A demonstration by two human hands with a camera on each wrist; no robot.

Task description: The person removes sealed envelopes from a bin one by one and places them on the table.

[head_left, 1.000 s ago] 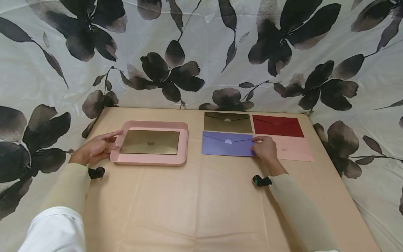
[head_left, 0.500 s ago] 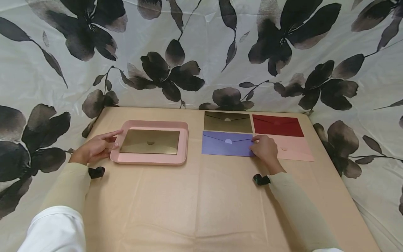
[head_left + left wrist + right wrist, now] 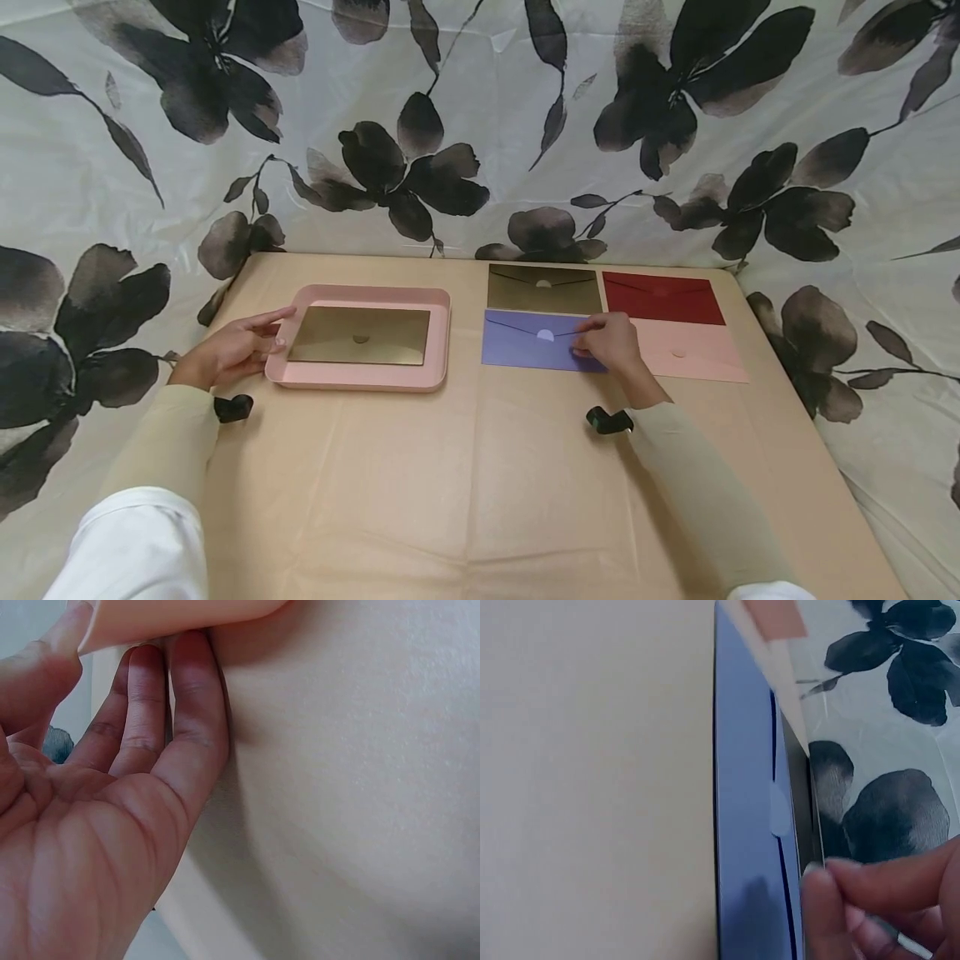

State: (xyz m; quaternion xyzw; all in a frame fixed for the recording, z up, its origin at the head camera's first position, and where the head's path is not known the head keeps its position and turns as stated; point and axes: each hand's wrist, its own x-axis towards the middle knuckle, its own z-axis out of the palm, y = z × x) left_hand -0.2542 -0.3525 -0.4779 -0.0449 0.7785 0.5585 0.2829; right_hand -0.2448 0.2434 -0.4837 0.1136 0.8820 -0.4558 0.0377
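My left hand [image 3: 232,348] grips the left end of a pink tray [image 3: 352,380]. In the left wrist view, the thumb lies on the tray's edge [image 3: 180,619] and the fingertips touch it from the other side. A gold envelope [image 3: 330,337] lies in the tray. My right hand [image 3: 617,343] is over the right part of a blue-violet envelope [image 3: 513,346] that lies flat on the table. Its thumb and forefinger are close together near the flap side of that envelope [image 3: 746,802], with nothing seen lifted between them.
Behind the blue-violet envelope lies a darker gold envelope [image 3: 517,293]. A red envelope [image 3: 663,298] and a pale pink envelope [image 3: 697,354] lie to the right. A floral cloth [image 3: 540,167] hangs behind the tan table [image 3: 375,483].
My right hand has slid left from the right edge of the blue-violet envelope onto its surface. The envelopes, tray and left hand have stayed in place.
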